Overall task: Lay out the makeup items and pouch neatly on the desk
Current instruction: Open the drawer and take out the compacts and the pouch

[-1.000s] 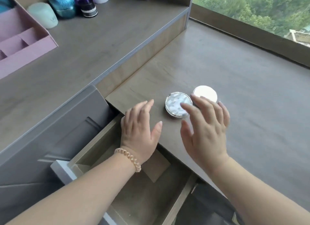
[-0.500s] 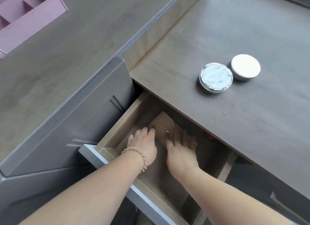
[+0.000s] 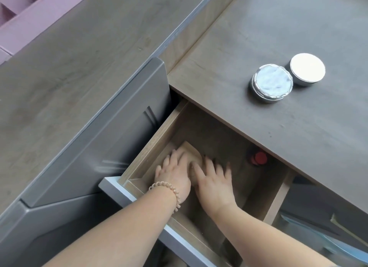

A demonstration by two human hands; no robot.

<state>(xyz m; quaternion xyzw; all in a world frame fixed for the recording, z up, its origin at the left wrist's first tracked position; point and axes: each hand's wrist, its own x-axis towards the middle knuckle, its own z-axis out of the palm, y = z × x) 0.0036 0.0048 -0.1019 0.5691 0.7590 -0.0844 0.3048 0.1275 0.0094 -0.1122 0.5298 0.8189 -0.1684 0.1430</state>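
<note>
Left hand (image 3: 175, 177) and right hand (image 3: 214, 184), fingers spread flat, on the tan pouch (image 3: 192, 153) inside the drawer (image 3: 148, 148).

Single head-worn view, steeply downward, close over open drawer (image 3: 151, 145), desk (image 3: 278, 37) edge

Setting: a home vanity or dressing area. Indicators: wood-grain desk (image 3: 298, 131) occupying 12 to 4 o'clock; two round cosmetic jars (image 3: 271, 82) side by side on it at 2 o'clock; pink compartmented organiser (image 3: 39, 13) at 10 o'clock on a raised top; grey panelled cabinet front (image 3: 111, 131) at 9 o'clock; open wooden drawer (image 3: 148, 150) at 6 o'clock.
</note>
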